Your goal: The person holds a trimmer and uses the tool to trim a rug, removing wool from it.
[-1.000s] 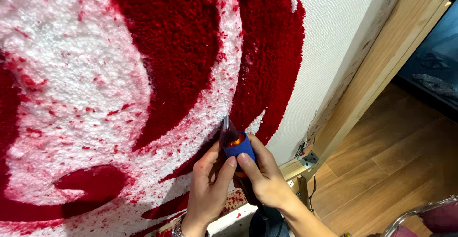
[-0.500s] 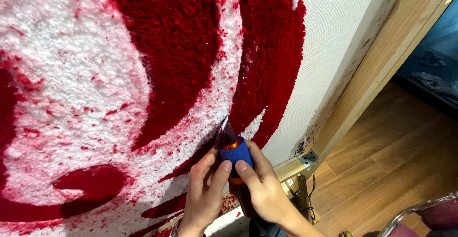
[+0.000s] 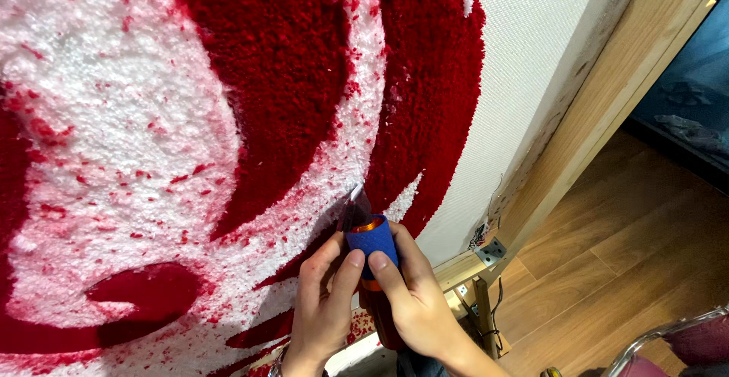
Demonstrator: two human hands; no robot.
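Observation:
A tufted rug of red (image 3: 288, 66) and white (image 3: 114, 141) pile hangs stretched on a wooden frame (image 3: 607, 96). Both hands grip a small tool with a blue foam sleeve and orange band (image 3: 372, 242). Its metal tip (image 3: 354, 195) touches the pile where red meets white. My left hand (image 3: 323, 309) pinches the tool from the left. My right hand (image 3: 414, 301) wraps it from the right, fingers over the blue sleeve.
Bare white backing cloth (image 3: 524, 58) lies right of the tufted area. A metal bracket (image 3: 492, 252) joins the frame's lower corner. Wooden floorboards (image 3: 630, 271) lie below right, and a chrome chair edge (image 3: 668, 339) shows at the bottom right corner.
The tool and both hands have shifted slightly down and to the left along the red and white edge. The grip is unchanged.

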